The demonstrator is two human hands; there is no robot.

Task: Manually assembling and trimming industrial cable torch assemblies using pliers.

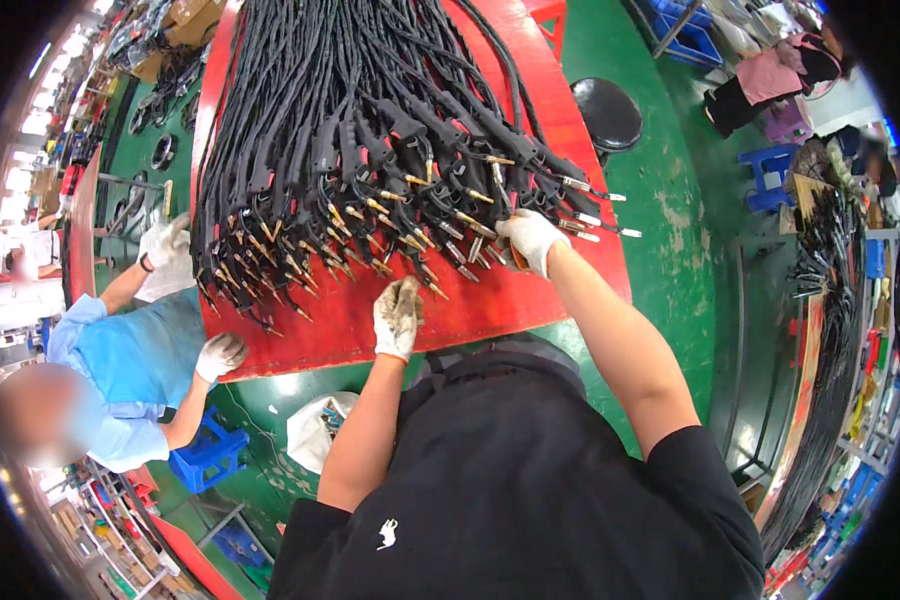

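A large bundle of black welding torches [355, 165] lies across the red tabletop [450, 318], their brass and silver tips pointing towards me. My right hand [532, 240], in a white glove, is at the right part of the bundle, its fingers closed around the front end of a welding torch [500, 205]. My left hand [398, 318] wears a soiled white glove. It hovers by the table's near edge, just short of the tips, with its fingers curled together. Whatever may be between those fingers is hidden.
At the left, a person in light blue [120, 390] with white gloves stands by the table's corner. A blue stool [208, 452] and a white sack [318, 432] stand below. Beyond the right edge is a round black stool [607, 113]; more cables [825, 370] hang farther right.
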